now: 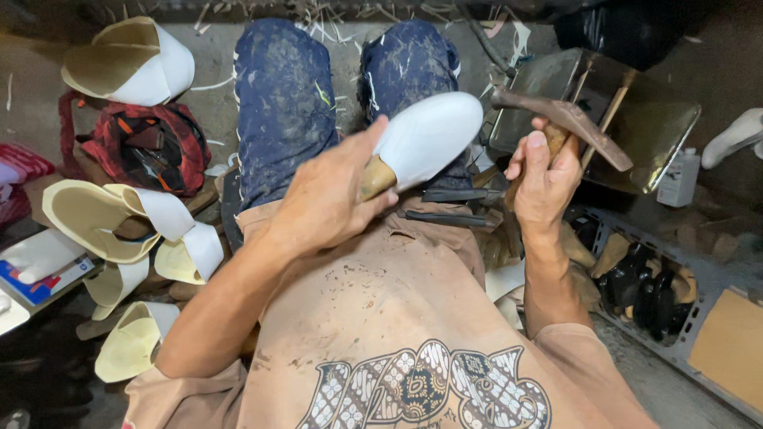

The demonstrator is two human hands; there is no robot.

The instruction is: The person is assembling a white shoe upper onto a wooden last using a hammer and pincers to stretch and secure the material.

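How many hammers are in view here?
1. The hammer is held up in the right hand, beside the white shoe in the left hand. Others may be hidden in the clutter.

The left hand [330, 199] is gripping a white shoe upper on a wooden last [425, 139] over the lap, while the right hand [544, 179] is holding a hammer [568, 119] raised just beside it.
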